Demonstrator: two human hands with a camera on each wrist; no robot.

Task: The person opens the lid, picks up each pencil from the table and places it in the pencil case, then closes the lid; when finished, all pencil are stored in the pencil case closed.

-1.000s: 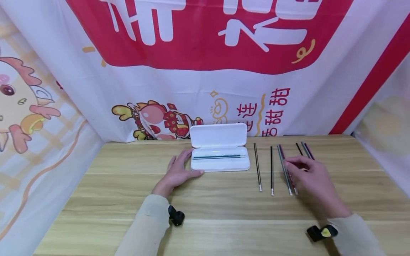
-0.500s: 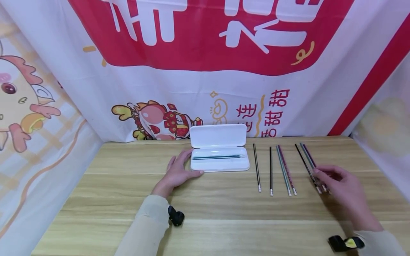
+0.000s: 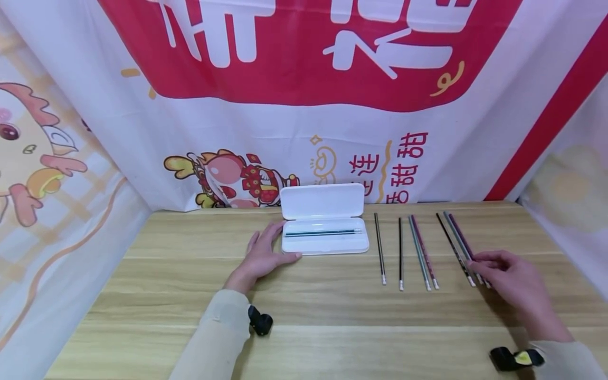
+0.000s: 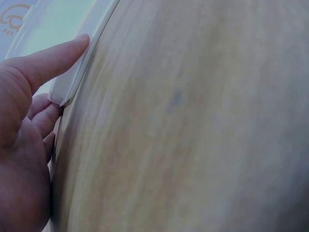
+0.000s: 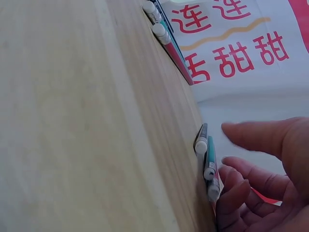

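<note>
An open white pencil case (image 3: 325,246) lies at the back middle of the table, with a pair of teal pencils (image 3: 323,233) inside. My left hand (image 3: 261,261) holds its left end, thumb on the front rim and fingers round the side; the left wrist view shows the thumb (image 4: 58,60) on that rim. At the right, my right hand (image 3: 515,277) is at a group of three pencils: black (image 3: 454,248), teal (image 3: 457,234) and purple (image 3: 463,237). Its fingertips are right beside their eraser ends. In the right wrist view, the thumb (image 5: 256,137) and the fingers stand apart.
Between the case and that group lie two separate black pencils (image 3: 380,248) (image 3: 401,253) and a teal pencil (image 3: 420,253) beside a purple one (image 3: 425,253). A printed cloth (image 3: 304,126) hangs behind the wooden table (image 3: 332,301).
My right hand has moved right, from the teal and purple pair to the group of three, then settled slightly lower beside it. The left hand and the case have stayed in place.
</note>
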